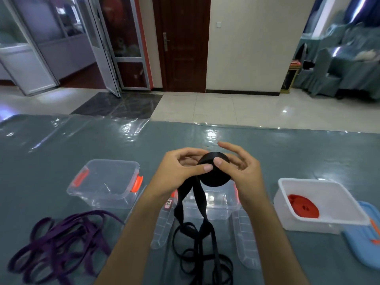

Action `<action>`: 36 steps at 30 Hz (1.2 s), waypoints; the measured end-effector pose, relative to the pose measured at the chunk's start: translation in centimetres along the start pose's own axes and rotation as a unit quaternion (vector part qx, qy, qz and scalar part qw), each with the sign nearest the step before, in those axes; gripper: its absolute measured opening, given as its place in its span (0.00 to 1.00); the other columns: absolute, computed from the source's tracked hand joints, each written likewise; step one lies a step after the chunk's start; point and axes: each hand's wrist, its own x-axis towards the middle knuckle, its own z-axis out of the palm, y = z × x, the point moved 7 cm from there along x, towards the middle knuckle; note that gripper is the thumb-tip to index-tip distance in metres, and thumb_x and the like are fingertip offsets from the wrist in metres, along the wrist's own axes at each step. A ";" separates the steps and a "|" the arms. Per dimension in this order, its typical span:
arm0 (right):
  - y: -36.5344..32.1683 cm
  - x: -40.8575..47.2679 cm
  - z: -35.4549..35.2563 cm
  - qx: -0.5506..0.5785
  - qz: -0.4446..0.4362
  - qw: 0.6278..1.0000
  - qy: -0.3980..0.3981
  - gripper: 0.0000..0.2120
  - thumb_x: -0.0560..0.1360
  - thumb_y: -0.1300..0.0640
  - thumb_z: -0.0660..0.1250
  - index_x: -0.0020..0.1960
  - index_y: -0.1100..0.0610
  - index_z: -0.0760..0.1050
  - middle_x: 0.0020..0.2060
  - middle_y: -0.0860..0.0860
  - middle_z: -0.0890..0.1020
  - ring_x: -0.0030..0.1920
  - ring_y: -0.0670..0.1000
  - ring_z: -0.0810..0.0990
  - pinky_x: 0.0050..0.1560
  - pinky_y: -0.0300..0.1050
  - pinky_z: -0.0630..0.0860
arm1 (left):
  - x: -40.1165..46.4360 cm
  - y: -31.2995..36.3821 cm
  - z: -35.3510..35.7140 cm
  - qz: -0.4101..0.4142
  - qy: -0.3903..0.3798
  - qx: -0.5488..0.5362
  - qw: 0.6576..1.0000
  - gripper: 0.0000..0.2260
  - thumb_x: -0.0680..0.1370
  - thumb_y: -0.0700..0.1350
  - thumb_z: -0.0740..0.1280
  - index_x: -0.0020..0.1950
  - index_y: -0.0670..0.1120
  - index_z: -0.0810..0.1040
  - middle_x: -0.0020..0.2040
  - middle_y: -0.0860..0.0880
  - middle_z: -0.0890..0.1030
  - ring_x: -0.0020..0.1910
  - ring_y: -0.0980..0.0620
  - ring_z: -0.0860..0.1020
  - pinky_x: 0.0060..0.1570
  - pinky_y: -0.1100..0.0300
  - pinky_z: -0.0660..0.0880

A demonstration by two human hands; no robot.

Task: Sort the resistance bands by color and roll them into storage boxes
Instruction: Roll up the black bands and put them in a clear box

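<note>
A half-rolled black resistance band (214,174) is held up above the middle clear box (218,204). My left hand (176,171) pinches the roll from the left and my right hand (240,169) grips it from the right, both thumbs on its face. The loose black tail (197,239) hangs down and coils on the table. Purple bands (61,243) lie in a tangle at the near left. A rolled red band (303,205) sits inside the white box (320,221) on the right.
A clear box with orange latches (107,182) stands at the left with nothing in it. Two clear lids (162,229) (245,243) lie beside the middle box. A blue lid (362,239) lies at the right edge. The table (61,145) has a glossy teal cover.
</note>
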 end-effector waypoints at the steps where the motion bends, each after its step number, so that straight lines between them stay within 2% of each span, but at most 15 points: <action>1: 0.1 -0.1 0.5 -0.011 -0.002 1.000 0.005 0.20 0.73 0.54 0.79 0.64 0.49 0.83 0.49 0.56 0.89 0.51 0.55 0.89 0.51 0.41 0.82 | 0.0 0.0 -0.5 0.005 0.004 0.002 1.000 0.19 0.71 0.43 0.83 0.60 0.51 0.86 0.50 0.50 0.88 0.51 0.50 0.87 0.60 0.54 0.83; 3: 0.2 -0.2 1.3 -0.044 -0.017 0.999 0.010 0.15 0.74 0.53 0.77 0.61 0.49 0.84 0.50 0.55 0.89 0.52 0.53 0.88 0.52 0.40 0.81 | 0.0 -0.2 -1.3 0.027 0.017 0.007 0.999 0.22 0.70 0.43 0.84 0.63 0.54 0.84 0.46 0.51 0.86 0.45 0.53 0.85 0.53 0.58 0.83; 6: 0.7 -0.6 2.2 -0.097 -0.016 0.995 -0.012 0.09 0.76 0.50 0.76 0.56 0.48 0.86 0.52 0.50 0.89 0.54 0.50 0.87 0.52 0.38 0.81 | -0.2 -0.9 -2.5 0.053 0.028 -0.020 0.998 0.26 0.70 0.43 0.84 0.64 0.58 0.81 0.46 0.50 0.86 0.45 0.54 0.84 0.49 0.63 0.81; 9: 1.3 -1.4 2.8 -0.120 0.016 0.992 -0.040 0.15 0.73 0.46 0.80 0.57 0.48 0.85 0.54 0.50 0.88 0.53 0.50 0.89 0.46 0.41 0.84 | -0.6 -1.9 -3.7 0.061 0.018 -0.029 0.998 0.25 0.70 0.45 0.84 0.63 0.60 0.81 0.49 0.49 0.87 0.48 0.53 0.86 0.50 0.63 0.81; 14: 2.0 -2.1 3.3 -0.135 -0.007 0.991 0.010 0.12 0.75 0.56 0.79 0.58 0.52 0.86 0.53 0.52 0.89 0.50 0.52 0.89 0.43 0.42 0.84 | -0.9 -4.4 -4.8 0.032 -0.026 0.008 0.999 0.21 0.72 0.56 0.81 0.63 0.62 0.80 0.55 0.53 0.87 0.57 0.54 0.86 0.58 0.57 0.81; 19: 2.4 -2.7 3.4 -0.125 -0.017 0.991 0.044 0.12 0.76 0.58 0.78 0.59 0.52 0.86 0.52 0.51 0.89 0.50 0.52 0.89 0.43 0.43 0.85 | -2.7 -10.8 -7.1 -0.025 -0.049 0.075 0.996 0.24 0.71 0.69 0.77 0.64 0.64 0.80 0.60 0.58 0.86 0.62 0.58 0.83 0.63 0.55 0.76; 22: 2.3 -2.5 3.3 -0.112 -0.020 0.992 0.051 0.12 0.75 0.60 0.78 0.58 0.53 0.86 0.51 0.51 0.89 0.49 0.52 0.90 0.43 0.43 0.85 | -4.1 -15.2 -8.8 -0.048 -0.009 0.097 0.994 0.21 0.73 0.74 0.71 0.64 0.71 0.78 0.65 0.65 0.81 0.66 0.65 0.79 0.61 0.68 0.76; 24: 2.3 -2.2 3.2 -0.101 -0.016 0.994 0.050 0.12 0.75 0.61 0.78 0.58 0.54 0.86 0.50 0.52 0.89 0.48 0.52 0.90 0.42 0.42 0.84 | -5.1 -18.4 -9.5 -0.088 0.028 0.073 0.993 0.18 0.78 0.72 0.65 0.66 0.71 0.77 0.66 0.67 0.80 0.67 0.68 0.77 0.61 0.69 0.76; 26: 2.3 -2.0 3.0 -0.095 -0.014 0.994 0.049 0.12 0.75 0.62 0.79 0.58 0.55 0.86 0.50 0.52 0.89 0.48 0.53 0.90 0.42 0.42 0.84 | -6.2 -21.8 -9.2 -0.160 0.043 0.019 0.986 0.19 0.81 0.70 0.61 0.68 0.67 0.78 0.68 0.64 0.80 0.69 0.64 0.77 0.67 0.58 0.74; 28: 2.4 -1.8 2.9 -0.085 -0.016 0.995 0.044 0.12 0.75 0.62 0.78 0.58 0.54 0.86 0.50 0.52 0.89 0.48 0.53 0.90 0.43 0.42 0.85 | -7.2 -24.7 -8.3 -0.236 0.067 -0.020 0.969 0.24 0.78 0.71 0.61 0.68 0.62 0.80 0.65 0.59 0.83 0.68 0.59 0.79 0.63 0.54 0.74; 29: 2.4 -1.7 2.7 -0.078 -0.017 0.996 0.044 0.12 0.75 0.63 0.78 0.57 0.55 0.86 0.49 0.52 0.89 0.48 0.53 0.90 0.42 0.42 0.85 | -7.5 -26.1 -7.6 -0.269 0.080 -0.028 0.959 0.23 0.81 0.67 0.63 0.70 0.58 0.79 0.64 0.56 0.83 0.67 0.55 0.79 0.61 0.53 0.74; 31: 2.4 -1.4 2.3 -0.067 -0.018 0.997 0.044 0.12 0.75 0.63 0.78 0.57 0.55 0.86 0.49 0.52 0.89 0.48 0.52 0.90 0.42 0.42 0.85 | -7.4 -28.0 -5.8 -0.292 0.082 -0.034 0.952 0.21 0.86 0.45 0.66 0.78 0.46 0.70 0.68 0.47 0.80 0.71 0.45 0.77 0.65 0.48 0.75; 32: 2.4 -1.2 2.1 -0.065 -0.017 0.997 0.043 0.12 0.75 0.63 0.78 0.58 0.55 0.86 0.50 0.52 0.89 0.49 0.52 0.90 0.42 0.42 0.85 | -7.3 -28.7 -4.8 -0.288 0.077 -0.025 0.954 0.25 0.84 0.36 0.68 0.80 0.41 0.66 0.71 0.42 0.77 0.72 0.41 0.75 0.67 0.46 0.75; 33: 2.3 -1.1 1.9 -0.064 -0.018 0.997 0.042 0.13 0.75 0.62 0.78 0.58 0.55 0.86 0.50 0.52 0.89 0.49 0.52 0.89 0.43 0.42 0.85 | -7.1 -29.1 -4.0 -0.297 0.078 0.000 0.952 0.28 0.81 0.31 0.70 0.80 0.39 0.65 0.73 0.41 0.75 0.72 0.40 0.75 0.67 0.47 0.76; 36: 2.1 -0.7 1.3 -0.055 -0.021 0.998 0.036 0.13 0.75 0.60 0.79 0.58 0.52 0.86 0.51 0.52 0.89 0.50 0.53 0.89 0.43 0.44 0.85 | -7.2 -29.9 -3.5 -0.336 0.137 0.125 0.923 0.18 0.77 0.38 0.75 0.67 0.42 0.78 0.62 0.45 0.82 0.61 0.45 0.80 0.55 0.53 0.78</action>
